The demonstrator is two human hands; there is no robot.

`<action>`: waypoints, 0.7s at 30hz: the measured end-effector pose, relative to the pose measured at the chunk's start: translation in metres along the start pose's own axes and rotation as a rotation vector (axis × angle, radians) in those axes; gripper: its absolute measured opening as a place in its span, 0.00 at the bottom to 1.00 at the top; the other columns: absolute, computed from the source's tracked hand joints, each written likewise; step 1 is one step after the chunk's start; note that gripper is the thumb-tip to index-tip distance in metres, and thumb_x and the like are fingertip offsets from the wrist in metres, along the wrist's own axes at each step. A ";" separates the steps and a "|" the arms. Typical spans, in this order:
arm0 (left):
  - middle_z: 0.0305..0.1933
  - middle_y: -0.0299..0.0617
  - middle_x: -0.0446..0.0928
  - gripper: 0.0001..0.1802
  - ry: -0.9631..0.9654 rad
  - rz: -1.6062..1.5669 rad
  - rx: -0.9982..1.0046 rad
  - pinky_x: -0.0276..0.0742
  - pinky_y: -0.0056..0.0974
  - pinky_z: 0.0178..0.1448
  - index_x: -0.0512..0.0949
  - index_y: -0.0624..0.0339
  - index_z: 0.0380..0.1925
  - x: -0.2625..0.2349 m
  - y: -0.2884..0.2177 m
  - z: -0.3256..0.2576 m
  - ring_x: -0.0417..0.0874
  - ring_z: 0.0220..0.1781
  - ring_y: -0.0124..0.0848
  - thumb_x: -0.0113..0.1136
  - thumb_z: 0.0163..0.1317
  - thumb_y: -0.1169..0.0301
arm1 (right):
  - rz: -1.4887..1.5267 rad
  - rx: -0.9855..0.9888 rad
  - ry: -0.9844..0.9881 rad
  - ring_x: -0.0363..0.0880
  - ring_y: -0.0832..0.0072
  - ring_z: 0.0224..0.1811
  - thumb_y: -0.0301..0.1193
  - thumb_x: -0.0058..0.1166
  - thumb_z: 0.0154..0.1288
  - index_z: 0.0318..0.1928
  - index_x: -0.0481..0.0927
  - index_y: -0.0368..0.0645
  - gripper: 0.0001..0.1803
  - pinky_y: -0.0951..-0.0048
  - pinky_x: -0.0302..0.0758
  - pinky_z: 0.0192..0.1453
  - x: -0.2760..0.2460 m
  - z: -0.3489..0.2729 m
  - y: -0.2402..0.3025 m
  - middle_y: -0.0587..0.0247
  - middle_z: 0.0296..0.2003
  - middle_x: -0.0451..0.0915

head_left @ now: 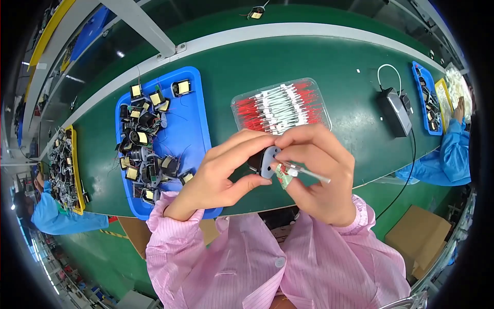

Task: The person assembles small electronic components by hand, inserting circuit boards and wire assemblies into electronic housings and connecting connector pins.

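Left hand (216, 172) clamps a motor (254, 161), plate (266, 164) facing right, long axis running away from the body; right hand (328, 180) grip unclear.

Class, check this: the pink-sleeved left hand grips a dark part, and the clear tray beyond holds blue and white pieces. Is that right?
Not blue: the head view shows red and white pieces in the clear tray. The left hand does grip the dark part.
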State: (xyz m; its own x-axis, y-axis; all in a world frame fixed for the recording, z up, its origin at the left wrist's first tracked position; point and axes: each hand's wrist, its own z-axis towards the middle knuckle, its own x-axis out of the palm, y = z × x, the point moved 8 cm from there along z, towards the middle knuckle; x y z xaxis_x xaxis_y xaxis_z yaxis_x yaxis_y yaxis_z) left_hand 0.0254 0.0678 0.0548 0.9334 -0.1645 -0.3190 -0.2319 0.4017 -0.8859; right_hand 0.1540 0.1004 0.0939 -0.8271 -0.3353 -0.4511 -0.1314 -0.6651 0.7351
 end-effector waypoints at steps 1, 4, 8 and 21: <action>0.50 0.51 0.75 0.32 -0.020 0.019 0.027 0.75 0.40 0.52 0.73 0.67 0.54 -0.002 -0.001 0.002 0.78 0.50 0.44 0.70 0.44 0.81 | -0.001 -0.001 0.003 0.79 0.69 0.35 0.20 0.65 0.45 0.36 0.80 0.33 0.14 0.72 0.76 0.36 0.000 0.001 0.001 0.55 0.36 0.78; 0.47 0.49 0.76 0.30 -0.067 0.006 0.026 0.75 0.39 0.50 0.74 0.65 0.51 -0.007 0.001 0.002 0.78 0.48 0.43 0.70 0.43 0.82 | 0.069 0.048 -0.016 0.78 0.71 0.36 0.25 0.64 0.49 0.39 0.80 0.32 0.15 0.72 0.75 0.36 -0.008 0.007 -0.001 0.55 0.36 0.77; 0.45 0.47 0.76 0.28 -0.102 0.072 0.020 0.77 0.37 0.45 0.74 0.64 0.48 -0.008 -0.003 0.002 0.80 0.45 0.40 0.69 0.42 0.83 | 0.283 0.261 -0.009 0.77 0.73 0.26 0.21 0.64 0.50 0.41 0.81 0.35 0.15 0.73 0.75 0.31 -0.015 -0.003 -0.017 0.59 0.28 0.79; 0.45 0.46 0.78 0.21 -0.098 -0.157 -0.057 0.77 0.32 0.44 0.73 0.65 0.50 -0.008 0.013 -0.005 0.82 0.42 0.32 0.66 0.56 0.76 | -0.185 0.033 0.114 0.71 0.63 0.22 0.15 0.59 0.43 0.33 0.79 0.33 0.12 0.66 0.67 0.25 -0.003 -0.001 -0.012 0.58 0.22 0.71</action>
State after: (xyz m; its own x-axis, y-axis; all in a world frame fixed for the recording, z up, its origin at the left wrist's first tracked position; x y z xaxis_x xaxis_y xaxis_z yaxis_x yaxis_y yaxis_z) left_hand 0.0139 0.0696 0.0445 0.9808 -0.1315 -0.1440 -0.0943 0.3264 -0.9405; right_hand 0.1585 0.1083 0.0858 -0.7205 -0.2834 -0.6329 -0.2947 -0.7010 0.6494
